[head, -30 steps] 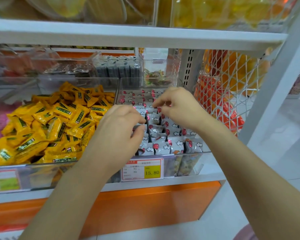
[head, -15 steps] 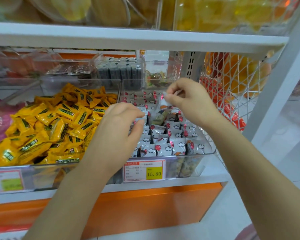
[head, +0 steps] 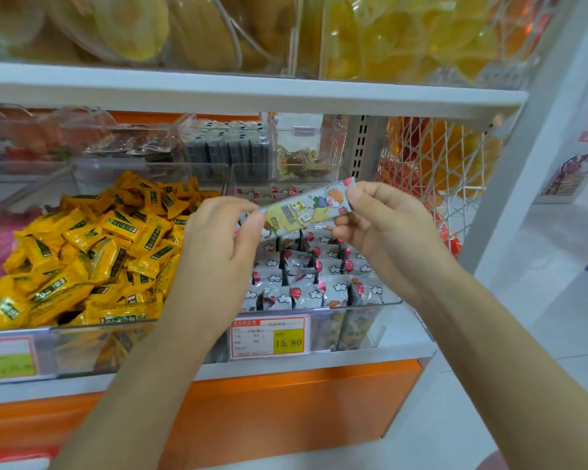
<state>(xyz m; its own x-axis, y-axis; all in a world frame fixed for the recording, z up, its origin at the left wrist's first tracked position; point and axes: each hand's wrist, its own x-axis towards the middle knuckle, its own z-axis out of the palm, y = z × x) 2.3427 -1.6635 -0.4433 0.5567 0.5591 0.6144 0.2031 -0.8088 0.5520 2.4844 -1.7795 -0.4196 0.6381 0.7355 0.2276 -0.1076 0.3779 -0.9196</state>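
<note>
The left hand [head: 218, 239] pinches the lower left end of a packet [head: 306, 208] between thumb and fingers, and the right hand [head: 381, 222] pinches its raised right end, so the packet is tilted in the air between them. It is held just above the clear bin [head: 370, 305], over the stacked packets [head: 319, 290] inside. Left of the bin lies a heap of yellow sweets [head: 92, 249]; a price tag [head: 270, 335] sits on the bin's front wall, a white net [head: 438, 164] stands to its right, and a white shelf [head: 252, 93] runs above it.

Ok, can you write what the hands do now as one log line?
left hand: pinches snack packet | right hand: pinches its other end | snack packet: above clear bin, right end higher
</note>
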